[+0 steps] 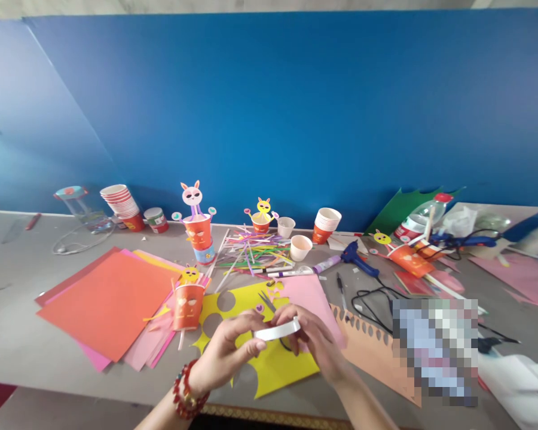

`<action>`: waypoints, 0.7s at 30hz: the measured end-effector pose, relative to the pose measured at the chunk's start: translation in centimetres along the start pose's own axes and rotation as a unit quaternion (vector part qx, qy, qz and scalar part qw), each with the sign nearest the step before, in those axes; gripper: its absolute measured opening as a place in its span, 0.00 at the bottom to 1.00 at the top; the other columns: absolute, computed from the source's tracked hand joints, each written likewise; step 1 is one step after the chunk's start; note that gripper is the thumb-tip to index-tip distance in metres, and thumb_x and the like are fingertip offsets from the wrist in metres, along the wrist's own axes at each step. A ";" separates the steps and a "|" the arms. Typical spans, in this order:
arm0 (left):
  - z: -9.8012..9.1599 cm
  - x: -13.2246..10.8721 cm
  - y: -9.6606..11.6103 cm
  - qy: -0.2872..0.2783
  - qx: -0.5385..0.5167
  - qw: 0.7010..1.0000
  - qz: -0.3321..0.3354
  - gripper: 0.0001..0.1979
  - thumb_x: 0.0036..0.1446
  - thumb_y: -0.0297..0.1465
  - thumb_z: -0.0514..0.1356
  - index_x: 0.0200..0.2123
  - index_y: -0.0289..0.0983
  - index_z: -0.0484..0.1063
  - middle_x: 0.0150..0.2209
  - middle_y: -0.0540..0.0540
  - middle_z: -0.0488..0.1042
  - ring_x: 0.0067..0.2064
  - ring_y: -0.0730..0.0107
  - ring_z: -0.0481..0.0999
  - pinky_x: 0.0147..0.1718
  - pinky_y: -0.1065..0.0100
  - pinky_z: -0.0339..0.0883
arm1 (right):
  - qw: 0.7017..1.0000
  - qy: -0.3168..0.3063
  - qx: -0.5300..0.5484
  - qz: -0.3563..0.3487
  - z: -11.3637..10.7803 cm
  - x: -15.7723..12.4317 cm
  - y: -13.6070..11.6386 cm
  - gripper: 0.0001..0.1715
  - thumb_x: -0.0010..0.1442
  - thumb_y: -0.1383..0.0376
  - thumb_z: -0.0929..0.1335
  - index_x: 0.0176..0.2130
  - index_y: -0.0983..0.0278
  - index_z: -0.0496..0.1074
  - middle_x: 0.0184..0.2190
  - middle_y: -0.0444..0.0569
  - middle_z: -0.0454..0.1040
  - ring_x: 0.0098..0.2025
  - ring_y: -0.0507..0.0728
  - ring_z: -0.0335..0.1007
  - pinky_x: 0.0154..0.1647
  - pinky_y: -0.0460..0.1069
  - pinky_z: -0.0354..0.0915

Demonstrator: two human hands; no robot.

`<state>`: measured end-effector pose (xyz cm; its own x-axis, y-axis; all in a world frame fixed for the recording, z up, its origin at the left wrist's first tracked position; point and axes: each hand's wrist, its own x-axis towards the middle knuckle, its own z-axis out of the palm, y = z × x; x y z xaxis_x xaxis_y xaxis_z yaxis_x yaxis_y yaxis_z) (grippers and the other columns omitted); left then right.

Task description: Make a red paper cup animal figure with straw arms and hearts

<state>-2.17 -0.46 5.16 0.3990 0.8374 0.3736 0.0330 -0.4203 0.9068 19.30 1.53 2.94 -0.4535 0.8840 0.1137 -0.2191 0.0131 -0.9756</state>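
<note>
A ring-shaped roll of white tape (277,331) is pinched between the fingers of the left hand (226,347) and the right hand (317,341), above the near yellow paper sheet (280,371).

Single head-worn view, facing forward and downward, table (15,298) close below, blue panel (269,119) beyond

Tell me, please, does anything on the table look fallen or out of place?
Yes: at the right, one orange paper cup with a yellow animal head lies tipped over, whereas the orange cup with a white rabbit head stands upright.
</note>
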 end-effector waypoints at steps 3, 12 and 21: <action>0.6 0.0 0.1 0.012 0.111 0.993 0.038 0.11 0.66 0.38 0.59 0.38 0.36 0.75 0.32 0.43 0.76 0.37 0.63 0.75 0.44 0.62 0.69 | 0.993 0.016 -0.115 -0.033 0.3 -0.1 -0.8 0.19 0.67 0.51 0.66 0.48 0.62 0.73 0.43 0.52 0.72 0.30 0.52 0.66 0.30 0.47 0.63; 1.1 -0.5 -0.2 0.035 0.008 0.999 -0.014 0.16 0.66 0.44 0.57 0.38 0.36 0.73 0.33 0.44 0.74 0.38 0.63 0.74 0.44 0.64 0.68 | 0.984 0.047 0.173 0.016 2.0 -0.6 3.0 0.30 0.66 0.41 0.62 0.26 0.61 0.60 0.16 0.37 0.58 0.13 0.46 0.51 0.14 0.43 0.48; 1.0 -0.9 -0.3 0.048 0.109 0.993 -0.003 0.12 0.67 0.38 0.56 0.39 0.37 0.74 0.33 0.44 0.75 0.40 0.61 0.76 0.47 0.61 0.69 | 0.982 0.167 -0.070 -0.046 1.8 -0.6 1.3 0.19 0.69 0.51 0.63 0.47 0.63 0.70 0.24 0.42 0.70 0.18 0.50 0.61 0.20 0.45 0.60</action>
<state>-1.60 -1.44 4.31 0.3098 0.8654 0.3939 0.2379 -0.4717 0.8491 17.69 0.19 1.92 -0.1240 0.9796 0.1583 -0.1150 0.1442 -0.9828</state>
